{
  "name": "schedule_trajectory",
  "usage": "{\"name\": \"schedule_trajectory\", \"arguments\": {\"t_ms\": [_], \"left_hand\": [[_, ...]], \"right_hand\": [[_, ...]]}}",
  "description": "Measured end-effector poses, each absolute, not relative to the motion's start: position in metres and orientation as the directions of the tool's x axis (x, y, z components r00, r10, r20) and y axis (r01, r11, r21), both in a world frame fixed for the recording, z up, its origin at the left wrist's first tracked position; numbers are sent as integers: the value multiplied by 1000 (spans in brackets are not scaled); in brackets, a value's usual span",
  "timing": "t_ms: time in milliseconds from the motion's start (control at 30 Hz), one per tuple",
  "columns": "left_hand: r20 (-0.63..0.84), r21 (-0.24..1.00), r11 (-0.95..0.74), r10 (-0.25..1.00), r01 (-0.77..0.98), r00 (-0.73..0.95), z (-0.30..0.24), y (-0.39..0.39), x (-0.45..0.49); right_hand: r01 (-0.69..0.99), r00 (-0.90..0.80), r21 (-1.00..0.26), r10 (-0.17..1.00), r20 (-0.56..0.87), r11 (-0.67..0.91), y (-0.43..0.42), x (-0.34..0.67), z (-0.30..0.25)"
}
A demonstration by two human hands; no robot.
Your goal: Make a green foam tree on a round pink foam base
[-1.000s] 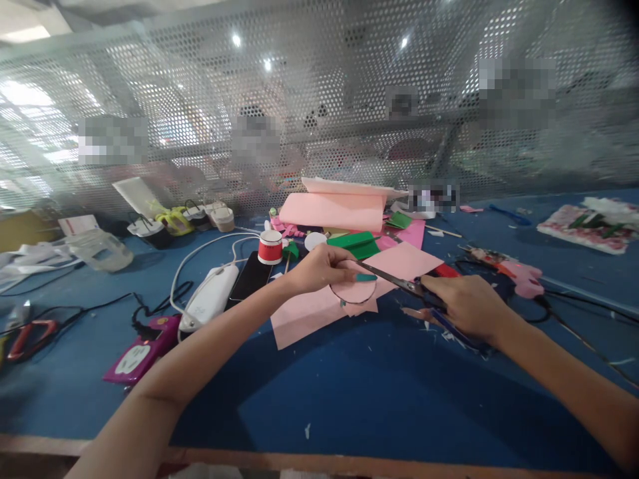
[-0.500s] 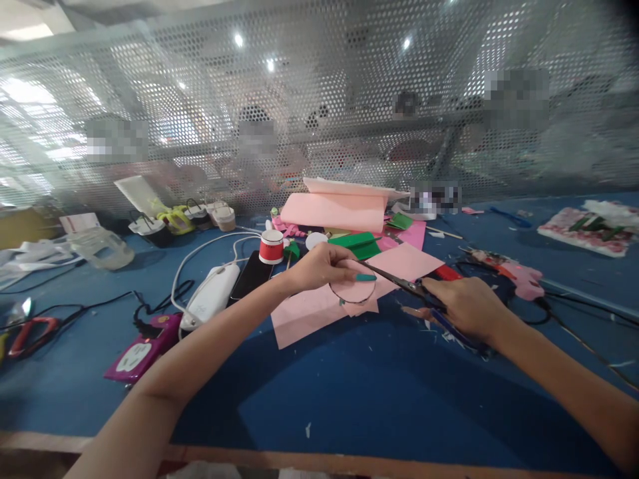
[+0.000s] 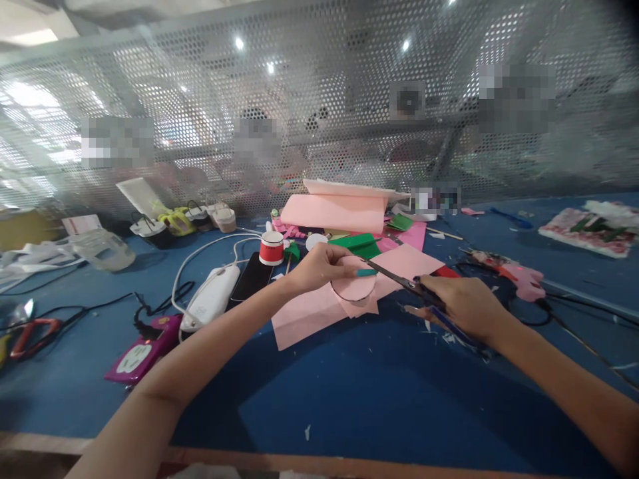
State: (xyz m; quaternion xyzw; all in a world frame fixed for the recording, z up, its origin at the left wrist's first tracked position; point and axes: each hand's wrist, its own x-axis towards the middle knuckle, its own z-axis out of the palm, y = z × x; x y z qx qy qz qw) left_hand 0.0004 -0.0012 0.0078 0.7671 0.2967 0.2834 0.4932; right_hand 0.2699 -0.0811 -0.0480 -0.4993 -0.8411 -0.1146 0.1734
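Note:
My left hand (image 3: 319,266) pinches a round pink paper piece (image 3: 353,287) with a drawn circle line, held just above a larger pink sheet (image 3: 309,313) lying on the blue table (image 3: 349,392). My right hand (image 3: 462,307) is closed round the handles of dark scissors (image 3: 399,282). The blades point left and reach the upper right edge of the round piece, beside my left thumb.
A stack of pink paper (image 3: 334,209), green paper (image 3: 362,245), a red-and-white cup (image 3: 271,248), a white device with cable (image 3: 210,298), a black phone (image 3: 251,276) and a purple gadget (image 3: 142,349) lie behind and left. Paper scraps dot the table. A perforated metal screen (image 3: 319,113) rises at the back.
The round pink piece has turned slightly in my left hand and the scissors have crept a little further along its edge. Both arms stay nearly in place.

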Motion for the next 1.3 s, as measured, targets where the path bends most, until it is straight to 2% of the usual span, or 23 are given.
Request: {"name": "schedule_trajectory", "arguments": {"t_ms": [567,967,1300], "left_hand": [[168,881,-409,740,237,651,14,-9,2],[177,887,-414,711,202,681,5,-1,0],[142,885,-405,704,230,695,11,-2,-2]], "right_hand": [[874,-458,31,800,388,485,-81,270,-46],[858,-470,-38,812,346,513,-84,268,-46],[880,-445,23,807,390,474,-81,271,-53]]}}
